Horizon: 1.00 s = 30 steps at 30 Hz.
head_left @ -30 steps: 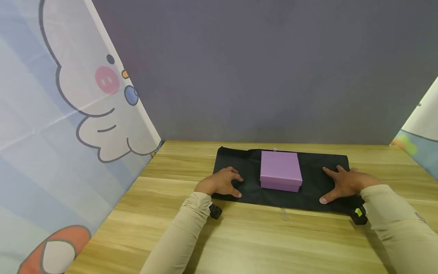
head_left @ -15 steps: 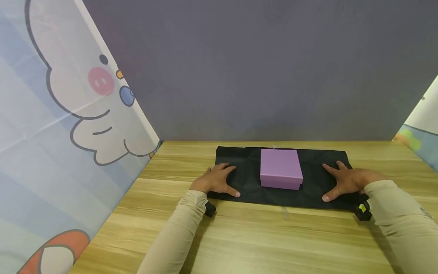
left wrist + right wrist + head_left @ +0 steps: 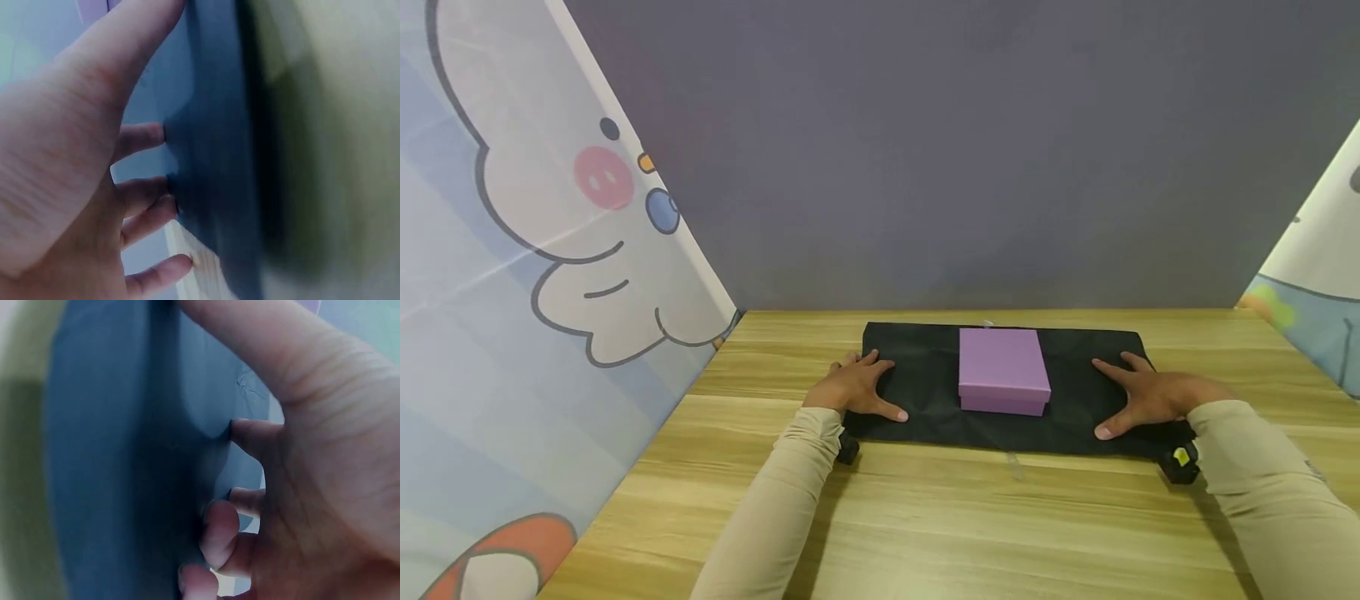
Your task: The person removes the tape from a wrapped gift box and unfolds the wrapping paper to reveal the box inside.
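Note:
A black cloth (image 3: 925,408) lies spread on the wooden table, and a purple lidded box (image 3: 1002,358) sits on it near the middle. My left hand (image 3: 856,390) rests at the cloth's left end, thumb and fingers spread; the left wrist view shows its fingertips touching the cloth, one of them on the wood past its edge. At the right end, my right hand (image 3: 1142,398) touches the cloth with its fingers spread. In the right wrist view, some of its fingers are bent against the dark fabric. Neither hand touches the box.
The wooden table (image 3: 925,525) reaches in front of and beside the cloth. A grey panel (image 3: 940,150) rises behind it. Printed cartoon curtains (image 3: 550,317) hang on the left and at the right. A small clear strip (image 3: 1015,465) lies by the cloth's front edge.
My left hand has slid outward toward the cloth's left end, away from the box. The cloth looks flatter there. My right hand stays at the right end, and the view has shifted slightly.

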Motion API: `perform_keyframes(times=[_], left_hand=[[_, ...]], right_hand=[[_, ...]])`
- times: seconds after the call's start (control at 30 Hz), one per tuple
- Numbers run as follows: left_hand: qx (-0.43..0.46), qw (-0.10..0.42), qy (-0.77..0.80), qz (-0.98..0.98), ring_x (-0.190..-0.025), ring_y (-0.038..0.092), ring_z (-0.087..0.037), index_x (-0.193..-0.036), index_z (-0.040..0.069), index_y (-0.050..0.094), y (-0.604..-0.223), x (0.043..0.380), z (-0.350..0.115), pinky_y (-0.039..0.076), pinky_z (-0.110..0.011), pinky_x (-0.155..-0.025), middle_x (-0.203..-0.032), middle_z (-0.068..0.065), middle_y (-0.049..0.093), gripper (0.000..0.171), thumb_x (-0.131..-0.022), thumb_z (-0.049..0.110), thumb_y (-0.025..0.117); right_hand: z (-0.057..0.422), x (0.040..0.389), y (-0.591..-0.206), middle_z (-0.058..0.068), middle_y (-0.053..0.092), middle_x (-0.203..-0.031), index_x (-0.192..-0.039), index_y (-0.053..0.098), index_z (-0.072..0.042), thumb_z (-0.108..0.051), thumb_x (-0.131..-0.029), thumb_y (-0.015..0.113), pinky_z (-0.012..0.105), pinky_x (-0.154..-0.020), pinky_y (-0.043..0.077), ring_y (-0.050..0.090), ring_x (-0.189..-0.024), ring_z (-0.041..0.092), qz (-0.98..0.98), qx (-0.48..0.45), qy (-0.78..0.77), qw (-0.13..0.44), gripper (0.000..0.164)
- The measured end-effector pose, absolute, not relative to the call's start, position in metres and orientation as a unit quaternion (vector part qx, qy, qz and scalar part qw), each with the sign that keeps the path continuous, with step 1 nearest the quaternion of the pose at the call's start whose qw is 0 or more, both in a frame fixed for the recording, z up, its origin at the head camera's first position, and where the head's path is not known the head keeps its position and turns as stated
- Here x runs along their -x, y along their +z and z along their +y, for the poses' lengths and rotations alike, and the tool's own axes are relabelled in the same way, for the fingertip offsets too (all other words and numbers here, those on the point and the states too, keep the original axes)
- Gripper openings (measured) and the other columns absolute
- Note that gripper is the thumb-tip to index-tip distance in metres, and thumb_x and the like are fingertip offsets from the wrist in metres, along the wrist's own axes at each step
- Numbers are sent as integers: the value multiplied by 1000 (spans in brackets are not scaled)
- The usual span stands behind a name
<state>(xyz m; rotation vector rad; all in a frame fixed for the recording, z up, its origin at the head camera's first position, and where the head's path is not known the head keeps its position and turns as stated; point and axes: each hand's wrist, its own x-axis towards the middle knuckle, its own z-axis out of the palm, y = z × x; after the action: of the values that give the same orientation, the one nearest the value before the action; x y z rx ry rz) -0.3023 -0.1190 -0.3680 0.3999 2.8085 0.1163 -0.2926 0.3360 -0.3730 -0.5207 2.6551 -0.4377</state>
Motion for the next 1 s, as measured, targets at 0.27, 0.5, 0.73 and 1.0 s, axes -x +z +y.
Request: perform_keyframes(times=[0.27, 0.5, 0.73, 1.0], left_hand=[[-126, 165, 14, 978, -152, 10, -31, -162, 26, 18, -364, 298, -124, 17, -61, -116, -168, 0, 7, 113, -75, 80, 65], [-127, 185, 43, 974, -153, 5, -28, -162, 25, 17, -362, 299, -134, 20, -59, -116, -168, 3, 5, 111, -78, 74, 69], [-163, 188, 70, 966, -153, 4, -28, -162, 23, 18, -365, 298, -141, 16, -59, -117, -168, 0, 6, 107, -81, 69, 70], [-134, 178, 165, 961, -152, 5, -35, -159, 24, 32, -364, 298, -135, 20, -61, -115, -168, -6, 6, 88, -88, 55, 73]], right_hand=[[339, 294, -374, 49, 2, -145, -152, 19, 11, -53, -78, 82, 78, -89, 33, 14, -129, 74, 953, 200, -148, 174, 116], [339, 294, -376, 49, 1, -146, -153, 19, 11, -53, -78, 82, 80, -90, 30, 12, -129, 73, 953, 198, -151, 174, 117], [340, 289, -377, 53, 4, -143, -150, 22, 16, -53, -79, 81, 80, -88, 32, 16, -127, 76, 954, 201, -143, 172, 115], [330, 291, -364, 59, 5, -138, -147, 25, 20, -52, -76, 84, 80, -92, 28, 15, -126, 75, 954, 193, -144, 181, 117]])
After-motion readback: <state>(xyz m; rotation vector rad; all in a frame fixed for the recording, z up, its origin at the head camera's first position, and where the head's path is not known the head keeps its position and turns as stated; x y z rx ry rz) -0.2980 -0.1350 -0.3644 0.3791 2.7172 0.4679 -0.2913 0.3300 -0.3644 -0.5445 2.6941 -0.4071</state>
